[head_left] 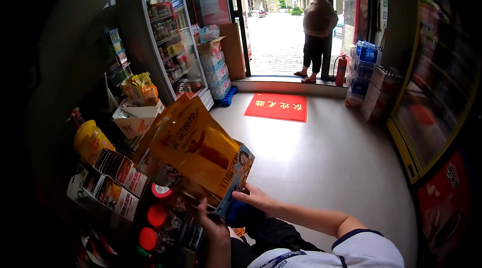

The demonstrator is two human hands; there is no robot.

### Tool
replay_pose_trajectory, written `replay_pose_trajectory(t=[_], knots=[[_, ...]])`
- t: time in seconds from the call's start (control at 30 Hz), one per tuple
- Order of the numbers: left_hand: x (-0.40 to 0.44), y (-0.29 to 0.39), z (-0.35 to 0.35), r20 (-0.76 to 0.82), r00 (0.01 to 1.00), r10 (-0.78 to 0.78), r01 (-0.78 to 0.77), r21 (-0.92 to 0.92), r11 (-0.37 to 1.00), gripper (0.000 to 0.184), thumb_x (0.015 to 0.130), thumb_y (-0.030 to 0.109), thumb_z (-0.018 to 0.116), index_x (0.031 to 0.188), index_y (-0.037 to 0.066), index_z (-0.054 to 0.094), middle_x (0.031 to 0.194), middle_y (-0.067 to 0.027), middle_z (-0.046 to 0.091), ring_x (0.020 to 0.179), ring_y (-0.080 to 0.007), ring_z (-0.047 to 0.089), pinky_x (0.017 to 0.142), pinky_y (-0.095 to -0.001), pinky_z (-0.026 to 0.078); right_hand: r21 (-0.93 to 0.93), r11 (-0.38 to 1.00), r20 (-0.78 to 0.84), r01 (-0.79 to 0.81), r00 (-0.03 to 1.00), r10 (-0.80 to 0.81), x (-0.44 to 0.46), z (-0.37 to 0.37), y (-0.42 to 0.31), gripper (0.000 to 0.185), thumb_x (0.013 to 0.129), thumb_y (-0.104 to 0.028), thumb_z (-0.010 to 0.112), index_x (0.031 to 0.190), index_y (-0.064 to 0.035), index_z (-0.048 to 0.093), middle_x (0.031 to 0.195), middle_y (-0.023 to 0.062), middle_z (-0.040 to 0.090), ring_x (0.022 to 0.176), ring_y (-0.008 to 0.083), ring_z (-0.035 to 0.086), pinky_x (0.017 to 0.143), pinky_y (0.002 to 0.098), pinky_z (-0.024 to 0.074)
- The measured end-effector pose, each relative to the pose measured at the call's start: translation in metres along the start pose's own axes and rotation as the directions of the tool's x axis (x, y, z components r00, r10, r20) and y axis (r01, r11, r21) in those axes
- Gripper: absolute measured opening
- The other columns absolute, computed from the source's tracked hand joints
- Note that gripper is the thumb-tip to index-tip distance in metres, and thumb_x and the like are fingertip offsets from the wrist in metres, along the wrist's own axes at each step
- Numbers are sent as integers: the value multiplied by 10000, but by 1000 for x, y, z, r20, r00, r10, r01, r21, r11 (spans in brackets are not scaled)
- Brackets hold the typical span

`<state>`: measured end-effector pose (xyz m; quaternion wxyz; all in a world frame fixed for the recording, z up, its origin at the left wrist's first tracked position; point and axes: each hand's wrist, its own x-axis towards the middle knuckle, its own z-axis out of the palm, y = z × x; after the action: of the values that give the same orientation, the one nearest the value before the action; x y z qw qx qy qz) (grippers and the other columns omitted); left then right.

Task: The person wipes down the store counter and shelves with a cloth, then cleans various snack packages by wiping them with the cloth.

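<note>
A display box (244,166) with large orange snack bags (201,145) standing in it is between my two hands. My left hand (213,223) is closed on the near lower edge of the box. On the right side, my right hand (256,198) grips the box's lower corner. The box is tilted, and the bags lean to the left above it. Jars with red lids (156,215) stand just left of my left hand. Small snack boxes (118,192) are farther left.
A drinks fridge (175,42) and stacked bottle packs (216,69) stand at the back left. A red mat (276,107) lies before the doorway, where a person (319,22) stands. Bottle packs (362,69), a fire extinguisher (341,71) and a yellow-framed cooler (432,87) are on the right.
</note>
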<state>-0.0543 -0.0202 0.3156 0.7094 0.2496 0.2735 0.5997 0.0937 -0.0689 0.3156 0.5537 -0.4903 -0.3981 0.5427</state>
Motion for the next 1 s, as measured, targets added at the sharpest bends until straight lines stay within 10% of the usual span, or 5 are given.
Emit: replay_pose_trajectory(t=[0.4,1.0], knots=[[-7,-1,32,46,965,257,-261,125,957,719,779,195,634,1403,128,284,1339,-122,383,1242,-248,399,1045,-384,355,56,990,-64,-129,989,133,18,3,-24,860,726,-619,705,1279,-16,440,1197,137,542,1094,204,526,951,324,423],[8,-13,29,13,969,249,-248,132,960,832,768,163,661,1456,169,192,1418,-98,302,1296,-261,336,1070,-390,305,66,992,-93,-110,989,116,33,-8,-27,770,746,-404,728,1271,28,364,1118,161,535,1002,201,563,858,307,489]])
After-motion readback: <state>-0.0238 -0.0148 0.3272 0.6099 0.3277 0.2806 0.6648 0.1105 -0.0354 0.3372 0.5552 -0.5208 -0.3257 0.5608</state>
